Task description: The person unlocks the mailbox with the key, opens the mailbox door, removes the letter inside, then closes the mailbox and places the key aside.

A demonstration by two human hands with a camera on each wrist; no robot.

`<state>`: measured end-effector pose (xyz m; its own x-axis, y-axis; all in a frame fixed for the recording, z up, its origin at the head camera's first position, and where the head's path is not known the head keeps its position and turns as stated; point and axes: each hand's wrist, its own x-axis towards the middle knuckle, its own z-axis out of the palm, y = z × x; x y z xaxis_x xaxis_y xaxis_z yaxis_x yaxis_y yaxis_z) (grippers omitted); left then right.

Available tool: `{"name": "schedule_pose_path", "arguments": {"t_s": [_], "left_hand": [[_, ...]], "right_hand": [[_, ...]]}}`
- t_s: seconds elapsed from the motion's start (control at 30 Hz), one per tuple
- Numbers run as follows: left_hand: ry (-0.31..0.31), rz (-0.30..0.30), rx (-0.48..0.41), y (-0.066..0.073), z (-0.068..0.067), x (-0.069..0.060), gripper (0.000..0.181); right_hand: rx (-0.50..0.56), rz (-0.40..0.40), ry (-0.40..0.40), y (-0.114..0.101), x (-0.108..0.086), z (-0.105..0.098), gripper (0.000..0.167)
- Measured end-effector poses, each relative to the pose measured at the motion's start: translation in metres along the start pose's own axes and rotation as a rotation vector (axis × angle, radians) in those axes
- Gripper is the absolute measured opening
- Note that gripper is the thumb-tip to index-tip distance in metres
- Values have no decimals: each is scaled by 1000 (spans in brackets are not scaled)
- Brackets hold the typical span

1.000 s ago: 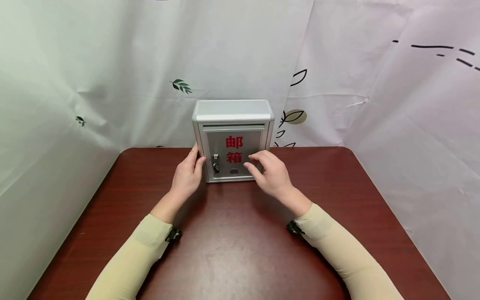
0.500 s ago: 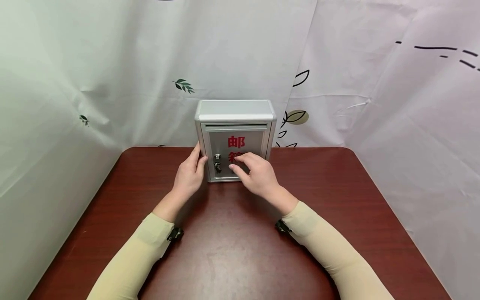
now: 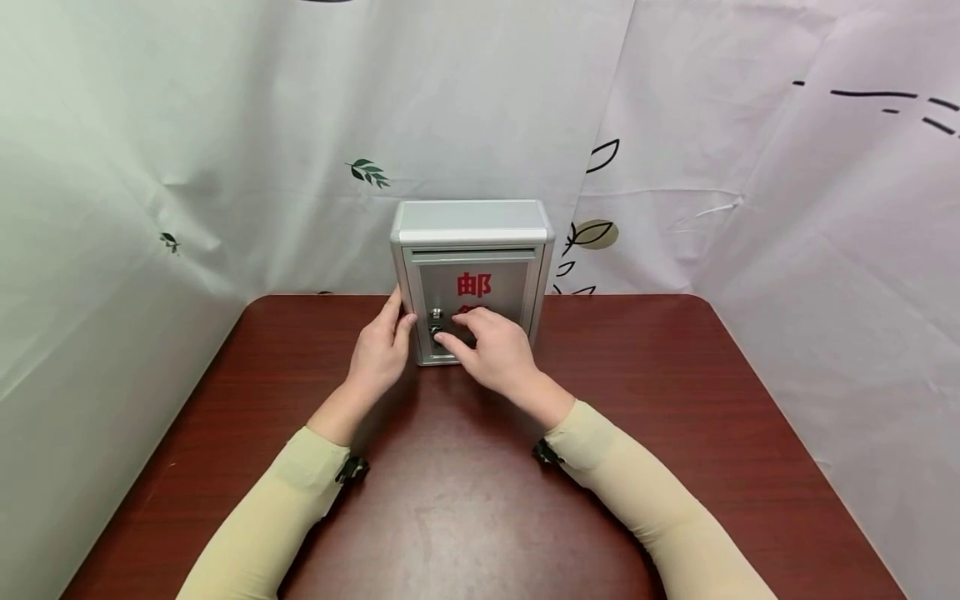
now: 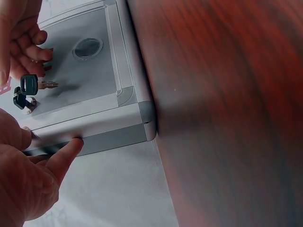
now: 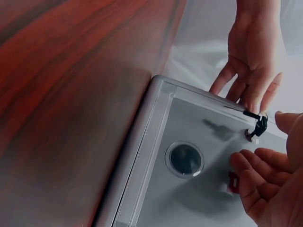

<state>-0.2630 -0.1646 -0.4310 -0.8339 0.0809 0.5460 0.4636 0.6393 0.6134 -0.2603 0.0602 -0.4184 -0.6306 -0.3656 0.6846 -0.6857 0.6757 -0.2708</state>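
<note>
A silver metal mailbox [image 3: 471, 221] stands upright at the back of the table, with red characters on its front door. Keys [image 4: 29, 85] hang from the lock [image 3: 437, 314] at the door's left side; one key dangles below. My left hand [image 3: 377, 348] rests against the mailbox's left side, its fingers fairly straight along the side and its thumb at the front edge. My right hand [image 3: 495, 352] is in front of the door, thumb and fingers apart, close to the keys. In the right wrist view its fingers [image 5: 255, 177] hold nothing. It partly covers the lower red character.
The dark red wooden table [image 3: 480, 500] reaches toward me. White cloth walls [image 3: 300, 150] with leaf prints close in the back and both sides. A round window [image 5: 184, 159] sits low on the mailbox door, and a slot [image 3: 472, 253] runs across the top.
My right hand has moved left across the door, from its right side to beside the keys. My left hand has stayed against the mailbox's side.
</note>
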Motion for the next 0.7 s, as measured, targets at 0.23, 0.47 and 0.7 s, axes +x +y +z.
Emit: {"name": "schedule_pose_path", "arguments": {"t_s": [0.23, 0.47, 0.7], "left_hand": [[-3, -6, 2, 1, -1, -1, 59], [-2, 2, -4, 2, -2, 0, 59], [1, -1, -5, 2, -1, -1, 59]], "right_hand": [[-44, 28, -10, -9, 5, 6, 39], [-68, 56, -21, -14, 8, 10, 38], [-91, 68, -1, -19, 10, 12, 39]]}}
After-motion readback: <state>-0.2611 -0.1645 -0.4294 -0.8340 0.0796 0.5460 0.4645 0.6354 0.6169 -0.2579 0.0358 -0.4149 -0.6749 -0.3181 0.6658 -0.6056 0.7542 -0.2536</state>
